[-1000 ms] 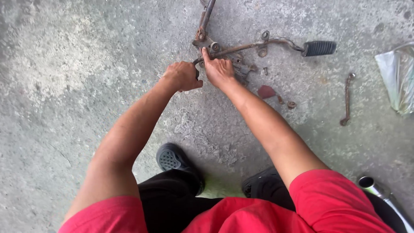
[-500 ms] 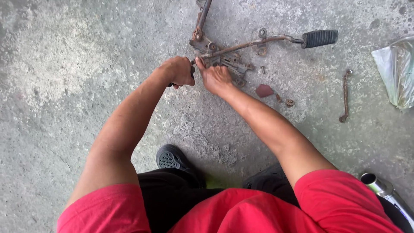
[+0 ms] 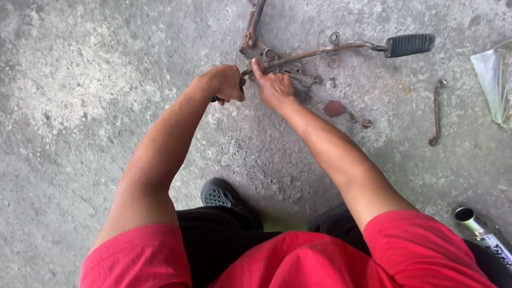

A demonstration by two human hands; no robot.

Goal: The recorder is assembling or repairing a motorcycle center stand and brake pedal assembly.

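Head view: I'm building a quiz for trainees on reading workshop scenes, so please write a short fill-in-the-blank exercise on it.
1. The rusty footrest bracket lies on a bare ____ floor.
2. The bracket's long rod ends in a black ____ footpeg.
3. The left hand is closed around a dark ____.
4. Right of the right hand, a rusty ____ lies alone.

Missing words: concrete; rubber; handle; wrench
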